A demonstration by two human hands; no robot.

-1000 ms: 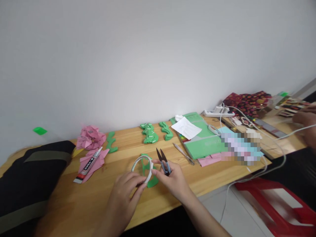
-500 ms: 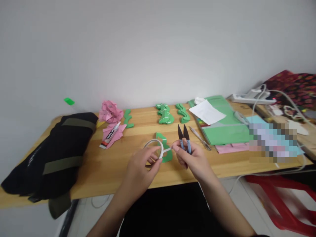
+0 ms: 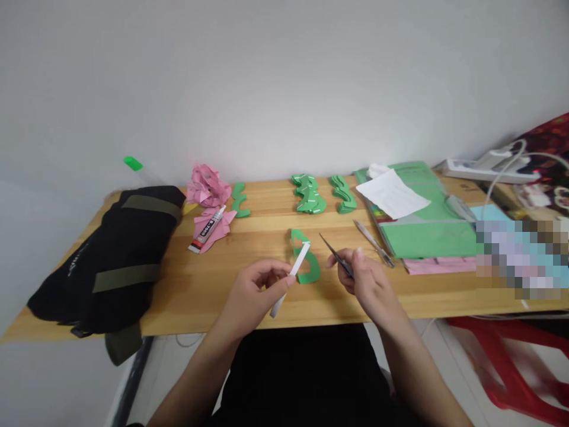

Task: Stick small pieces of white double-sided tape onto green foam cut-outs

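My left hand point(image 3: 262, 290) is closed on a roll of white tape point(image 3: 301, 260), pinched between thumb and fingers and seen edge-on. To its right, my right hand point(image 3: 364, 279) grips a pair of thread snips point(image 3: 334, 251), whose dark blades point up and to the left, toward the tape roll but apart from it. Beneath the roll, on the wooden table, lies a wavy-edged green paper cutout point(image 3: 311, 270), partly covered in view by the tape. Whether a short end of tape hangs loose from the roll is hard to make out.
Stacked green cutouts point(image 3: 309, 196) with white strips lie further back, beside another stack point(image 3: 343, 194). Left are crumpled pink paper point(image 3: 208, 187), a glue tube point(image 3: 207, 230) and a black bag point(image 3: 111, 255). A pen point(image 3: 373, 242) and green folder point(image 3: 422, 237) lie right.
The tape strip stretched between my hands no longer shows. My left hand has turned the roll edge-on. My right hand has drawn away rightward, and the snips now appear side-on.
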